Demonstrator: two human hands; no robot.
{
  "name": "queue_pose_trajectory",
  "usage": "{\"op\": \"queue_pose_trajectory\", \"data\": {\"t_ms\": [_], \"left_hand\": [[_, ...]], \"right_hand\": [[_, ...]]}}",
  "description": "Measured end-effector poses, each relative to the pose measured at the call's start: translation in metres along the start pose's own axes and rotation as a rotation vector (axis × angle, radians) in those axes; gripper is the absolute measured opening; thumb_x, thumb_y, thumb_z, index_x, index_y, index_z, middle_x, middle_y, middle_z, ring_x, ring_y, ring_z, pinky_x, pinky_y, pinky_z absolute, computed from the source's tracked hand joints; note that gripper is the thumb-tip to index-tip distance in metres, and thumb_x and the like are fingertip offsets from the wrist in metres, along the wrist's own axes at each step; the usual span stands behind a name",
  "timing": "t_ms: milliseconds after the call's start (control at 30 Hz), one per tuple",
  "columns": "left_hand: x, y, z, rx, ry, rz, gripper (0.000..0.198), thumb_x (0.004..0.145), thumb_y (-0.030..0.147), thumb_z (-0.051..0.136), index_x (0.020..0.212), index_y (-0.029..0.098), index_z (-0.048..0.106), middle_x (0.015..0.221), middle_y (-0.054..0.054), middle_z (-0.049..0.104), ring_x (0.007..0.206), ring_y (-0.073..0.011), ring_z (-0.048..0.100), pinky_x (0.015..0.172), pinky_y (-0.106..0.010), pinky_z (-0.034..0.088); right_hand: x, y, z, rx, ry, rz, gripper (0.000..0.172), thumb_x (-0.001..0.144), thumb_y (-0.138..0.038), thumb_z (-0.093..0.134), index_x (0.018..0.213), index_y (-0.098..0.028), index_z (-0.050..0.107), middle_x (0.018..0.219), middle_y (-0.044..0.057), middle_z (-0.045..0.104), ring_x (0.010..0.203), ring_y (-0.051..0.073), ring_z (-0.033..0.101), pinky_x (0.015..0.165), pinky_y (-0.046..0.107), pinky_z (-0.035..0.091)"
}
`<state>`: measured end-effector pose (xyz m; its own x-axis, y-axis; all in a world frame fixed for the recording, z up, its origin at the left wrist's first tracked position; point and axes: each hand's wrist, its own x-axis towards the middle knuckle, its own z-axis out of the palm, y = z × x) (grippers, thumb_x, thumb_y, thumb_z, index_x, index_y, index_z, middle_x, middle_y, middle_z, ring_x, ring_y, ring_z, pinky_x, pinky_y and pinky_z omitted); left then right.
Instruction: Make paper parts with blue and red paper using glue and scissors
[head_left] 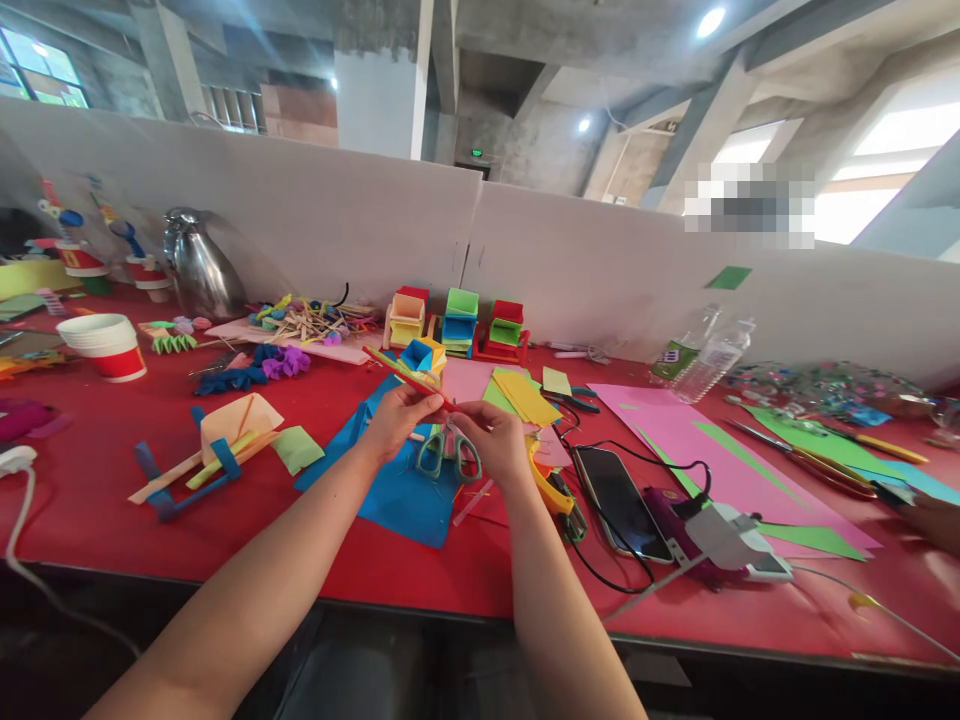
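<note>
A thin red strip [409,377] is held up slantwise over the middle of the table. Its lower right end lies between the fingers of my left hand [400,420], which is closed on it. My right hand [491,435] pinches at the same end, close beside the left. Just below the hands are scissors with grey-green handles [450,455], resting over blue paper [416,515]. A blue and yellow folded paper piece [422,356] stands behind the strip. Yellow paper pieces [527,398] lie beyond my right hand.
Three folded paper box stacks [460,322] stand by the partition. On the right are a phone [624,500], cables, pink paper [720,460] and a person's hand [934,515]. Paper cups [112,360], a steel jug [199,265] and paper strips [225,450] are on the left.
</note>
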<state>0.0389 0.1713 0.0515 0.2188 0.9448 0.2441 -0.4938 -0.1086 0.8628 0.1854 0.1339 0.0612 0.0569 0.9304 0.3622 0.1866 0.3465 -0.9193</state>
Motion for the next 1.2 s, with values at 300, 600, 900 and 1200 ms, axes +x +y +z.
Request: {"op": "queue_pose_trajectory", "data": {"t_ms": [300, 600, 900, 1200], "left_hand": [[0.002, 0.009, -0.012, 0.014, -0.073, 0.020, 0.025, 0.061, 0.027, 0.074, 0.083, 0.015, 0.068, 0.070, 0.000, 0.066, 0.061, -0.0091, 0.060, 0.065, -0.023, 0.050], [0.001, -0.004, -0.009, 0.167, -0.115, -0.045, 0.022, 0.063, 0.032, 0.071, 0.078, 0.016, 0.068, 0.071, 0.000, 0.067, 0.065, -0.0124, 0.062, 0.068, -0.026, 0.050], [-0.001, -0.006, -0.006, 0.246, -0.068, -0.089, 0.027, 0.060, 0.036, 0.072, 0.077, 0.015, 0.067, 0.061, 0.000, 0.065, 0.059, -0.0138, 0.061, 0.063, -0.027, 0.050], [-0.001, -0.007, -0.006, 0.288, -0.059, -0.106, 0.027, 0.061, 0.038, 0.072, 0.076, 0.016, 0.069, 0.064, 0.000, 0.066, 0.059, -0.0135, 0.060, 0.062, -0.026, 0.047]], "right_hand": [[0.004, 0.008, -0.017, 0.105, -0.097, 0.084, 0.023, 0.063, -0.038, 0.069, 0.072, -0.016, 0.066, 0.065, 0.000, 0.063, 0.061, 0.012, 0.054, 0.060, 0.024, 0.041], [0.001, 0.005, -0.008, -0.318, -0.107, -0.042, 0.023, 0.071, -0.039, 0.060, 0.075, -0.017, 0.067, 0.068, 0.002, 0.064, 0.062, 0.014, 0.053, 0.057, 0.024, 0.040], [0.000, 0.001, -0.007, -0.266, -0.130, 0.002, 0.023, 0.071, -0.037, 0.056, 0.068, -0.016, 0.066, 0.055, -0.001, 0.057, 0.055, 0.013, 0.048, 0.052, 0.023, 0.037], [-0.002, 0.006, -0.003, -0.265, -0.104, -0.009, 0.025, 0.068, -0.043, 0.062, 0.071, -0.017, 0.062, 0.059, -0.001, 0.059, 0.053, 0.012, 0.049, 0.052, 0.022, 0.037]]}}
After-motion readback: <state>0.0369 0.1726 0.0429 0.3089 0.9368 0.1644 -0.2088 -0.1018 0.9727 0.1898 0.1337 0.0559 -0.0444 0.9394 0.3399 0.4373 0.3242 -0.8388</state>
